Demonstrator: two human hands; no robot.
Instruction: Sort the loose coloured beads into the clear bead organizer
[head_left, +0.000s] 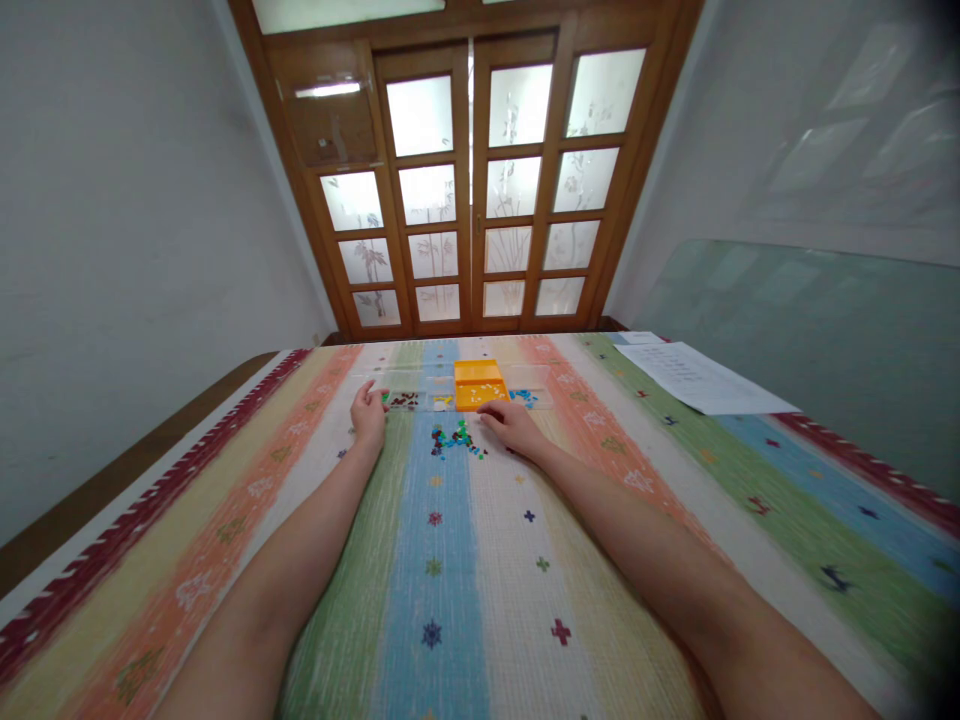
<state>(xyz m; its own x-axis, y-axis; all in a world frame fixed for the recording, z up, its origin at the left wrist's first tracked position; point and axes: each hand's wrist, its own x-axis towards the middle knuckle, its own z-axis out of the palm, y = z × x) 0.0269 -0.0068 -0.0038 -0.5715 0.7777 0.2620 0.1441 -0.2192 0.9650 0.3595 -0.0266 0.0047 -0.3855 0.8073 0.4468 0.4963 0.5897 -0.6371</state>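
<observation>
My left hand (367, 413) is at the left end of a clear plastic divided tray (424, 406), its fingers curved and apart beside a few green pieces (385, 397). Dark brown pieces (405, 399) and yellow pieces (443, 400) lie in other compartments. An orange box (480, 372) with its lid raised holds small white pieces (487, 393). My right hand (511, 426) is at the front edge of this box, fingers bent and pressed together; anything between the fingertips is too small to make out. A loose pile of mixed green, blue and brown pieces (454, 438) lies between my hands.
Blue pieces (523, 398) lie in the compartment right of the orange box. A striped, patterned cloth (442, 620) covers the table. Printed paper sheets (701, 378) lie at the right. Beyond the table stand wooden doors (469, 190) with frosted panes.
</observation>
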